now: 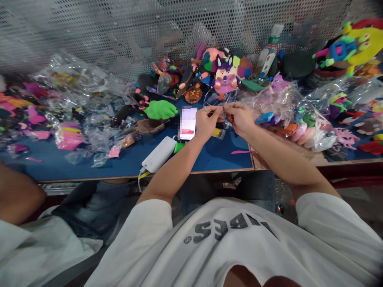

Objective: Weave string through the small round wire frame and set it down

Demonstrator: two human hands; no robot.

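Note:
My left hand (pixel 208 118) and my right hand (pixel 238 116) meet above the blue table, fingertips pinched close together. Whatever lies between the fingers is too small to make out. Just beyond them stands a purple and cream clay figure (pixel 226 76) with dark pointed ears. A smartphone (pixel 192 124) with a lit screen lies left of my left hand, partly blurred out. Beneath my hands a small yellow piece (pixel 216 132) shows in part. A thin pink strip (pixel 241 152) lies below my right wrist.
A white power bank (pixel 159 154) with a cable sits at the table's front edge. Clear plastic bags (pixel 103 131) and colourful clay pieces crowd both sides. A bottle (pixel 271 48) stands at the back by a perforated metal panel (pixel 119 36). Another person's arm (pixel 19 193) is at left.

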